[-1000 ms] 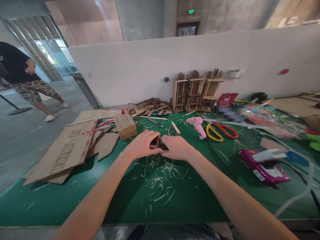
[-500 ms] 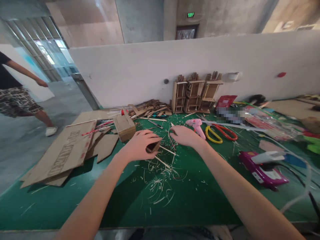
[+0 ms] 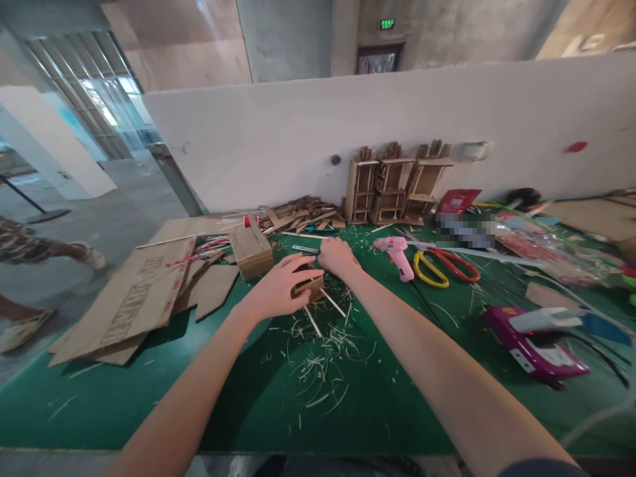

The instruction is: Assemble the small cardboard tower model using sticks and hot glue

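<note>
My left hand (image 3: 283, 285) is wrapped around a small brown cardboard box (image 3: 313, 289) low over the green table. Two thin wooden sticks (image 3: 335, 303) poke out from beside the box toward me. Just beyond it, my right hand (image 3: 338, 257) is closed, fingers curled down; what they hold, if anything, is hidden. A slim metallic tool (image 3: 305, 249) lies at its left, and I cannot tell whether the fingers touch it. A larger cardboard box (image 3: 251, 253) stands left of my left hand. To the right lies a pink glue gun (image 3: 396, 255).
Pale shavings (image 3: 318, 371) litter the green table (image 3: 238, 411). Cardboard sheets (image 3: 134, 291) lie left. Yellow-and-red-handled scissors (image 3: 432, 268) and a purple device (image 3: 534, 351) lie right. Cardboard structures (image 3: 385, 189) stand against the wall. A passer-by's legs (image 3: 40, 252) show at far left.
My right hand has moved left and closed near the metallic tool. The box in my left hand has turned slightly. The passer-by has moved further out of view at left.
</note>
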`<state>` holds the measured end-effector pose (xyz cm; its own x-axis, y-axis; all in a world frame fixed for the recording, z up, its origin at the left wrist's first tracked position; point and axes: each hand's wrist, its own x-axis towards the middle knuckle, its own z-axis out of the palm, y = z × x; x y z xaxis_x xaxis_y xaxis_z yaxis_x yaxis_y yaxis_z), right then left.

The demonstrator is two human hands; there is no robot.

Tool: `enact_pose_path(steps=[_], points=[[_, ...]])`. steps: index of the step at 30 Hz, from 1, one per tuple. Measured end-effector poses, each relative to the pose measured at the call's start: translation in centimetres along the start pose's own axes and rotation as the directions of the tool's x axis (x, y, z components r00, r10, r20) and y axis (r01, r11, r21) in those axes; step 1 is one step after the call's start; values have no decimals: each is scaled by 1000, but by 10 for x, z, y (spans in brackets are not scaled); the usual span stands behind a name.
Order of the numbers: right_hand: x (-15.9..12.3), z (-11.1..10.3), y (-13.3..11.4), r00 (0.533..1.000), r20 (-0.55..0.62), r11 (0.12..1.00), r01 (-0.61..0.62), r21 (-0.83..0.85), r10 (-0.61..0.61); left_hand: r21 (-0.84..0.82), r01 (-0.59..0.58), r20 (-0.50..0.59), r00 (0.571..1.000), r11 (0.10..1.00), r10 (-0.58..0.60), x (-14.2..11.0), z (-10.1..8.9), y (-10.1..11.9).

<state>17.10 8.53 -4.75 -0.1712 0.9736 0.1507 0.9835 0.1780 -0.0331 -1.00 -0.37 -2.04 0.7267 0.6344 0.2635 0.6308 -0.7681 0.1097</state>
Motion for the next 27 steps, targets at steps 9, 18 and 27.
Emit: enact_pose_path(steps=[9, 18, 27], points=[[-46, -29, 31, 994, 31, 994, -110, 21, 109, 21, 45, -157, 987, 999, -41, 6, 17, 9], [-109, -40, 45, 993, 11, 993, -118, -27, 119, -64, 46, -182, 982, 997, -57, 0, 10, -9], [-116, -19, 44, 999, 52, 977, 2, -213, 10, -113, 92, -236, 965, 989, -117, -3, 13, -18]])
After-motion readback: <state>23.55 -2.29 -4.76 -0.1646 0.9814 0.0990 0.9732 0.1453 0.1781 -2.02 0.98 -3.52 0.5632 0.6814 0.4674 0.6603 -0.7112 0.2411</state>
